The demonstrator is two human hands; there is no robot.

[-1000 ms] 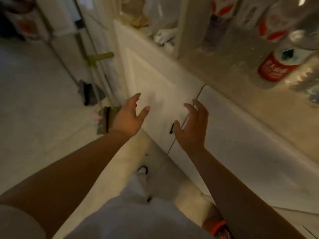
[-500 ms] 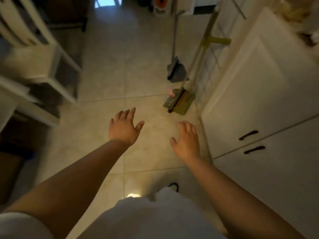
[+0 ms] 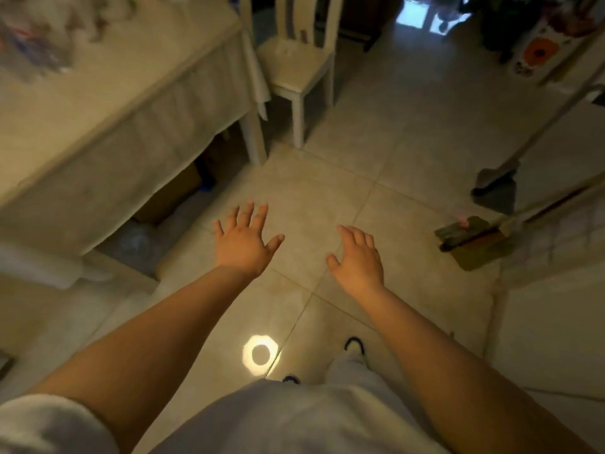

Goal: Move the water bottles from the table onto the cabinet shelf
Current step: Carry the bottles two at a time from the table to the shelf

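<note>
Both my hands are held out in front of me over the tiled floor, holding nothing. My left hand (image 3: 244,239) has its fingers spread and straight. My right hand (image 3: 358,257) has relaxed fingers, palm down. The table (image 3: 108,103) with a pale cloth fills the upper left, to the left of my left hand. Blurred things (image 3: 32,44), perhaps water bottles, stand at its far left corner; I cannot make them out. The cabinet shelf is out of view.
A white chair (image 3: 299,67) stands past the table's end. Boxes and plastic (image 3: 157,221) lie under the table. A dustpan (image 3: 496,188) and a broom head (image 3: 471,242) sit at the right by a white cabinet front (image 3: 556,322).
The view has swung left from the cabinet and its shelf of bottles to the floor and the table. Both hands stayed empty and stretched out in front.
</note>
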